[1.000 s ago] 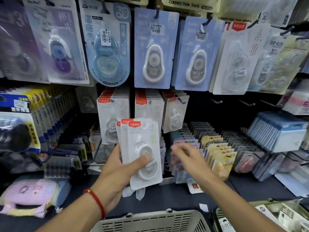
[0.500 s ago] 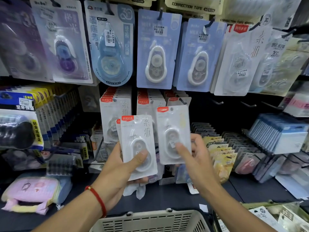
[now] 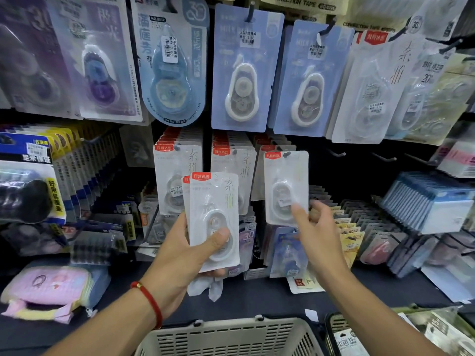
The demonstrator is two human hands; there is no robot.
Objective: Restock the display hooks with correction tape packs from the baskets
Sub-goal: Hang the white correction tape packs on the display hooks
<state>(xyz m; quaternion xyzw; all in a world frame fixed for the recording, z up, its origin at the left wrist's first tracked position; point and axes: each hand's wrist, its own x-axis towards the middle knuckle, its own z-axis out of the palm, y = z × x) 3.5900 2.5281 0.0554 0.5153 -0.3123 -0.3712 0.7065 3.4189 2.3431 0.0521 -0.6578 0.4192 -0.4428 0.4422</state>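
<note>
White, clear-fronted packs (image 3: 213, 222) with red top labels sit in the left hand (image 3: 180, 255), a red cord bracelet (image 3: 150, 301) at its wrist. The right hand (image 3: 316, 235) pinches another white, red-tagged pack (image 3: 285, 186). Above both grips hang pale blue cards (image 3: 244, 70), left of them a lilac one (image 3: 100, 57). Below, a beige slotted basket (image 3: 226, 337).

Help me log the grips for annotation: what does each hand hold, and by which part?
Left hand: a small stack of white packs, gripped at the lower half, thumb on the front. Right hand: single white pack, pinched at its lower edge.
</note>
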